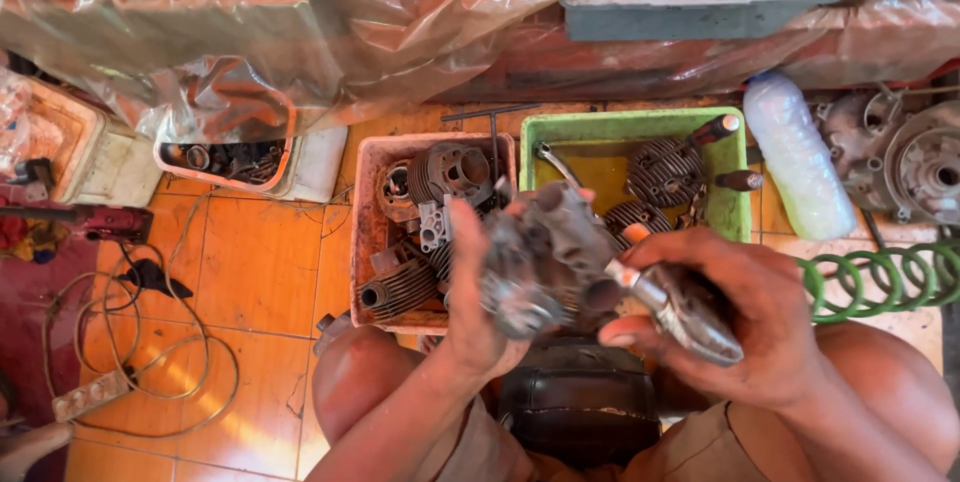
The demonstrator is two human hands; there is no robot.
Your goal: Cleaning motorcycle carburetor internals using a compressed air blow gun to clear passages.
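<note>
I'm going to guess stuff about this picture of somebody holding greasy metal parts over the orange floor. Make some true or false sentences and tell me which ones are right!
1. The left hand holds a grey, grimy metal engine part. True.
2. The right hand is empty. False: it grips a silvery metal tool that meets the engine part.
3. The green plastic tray holds yellowish liquid. True.
4. The pink plastic tray holds fruit. False: it holds finned metal cylinders.
5. A green coiled hose lies to the person's right. True.
</note>
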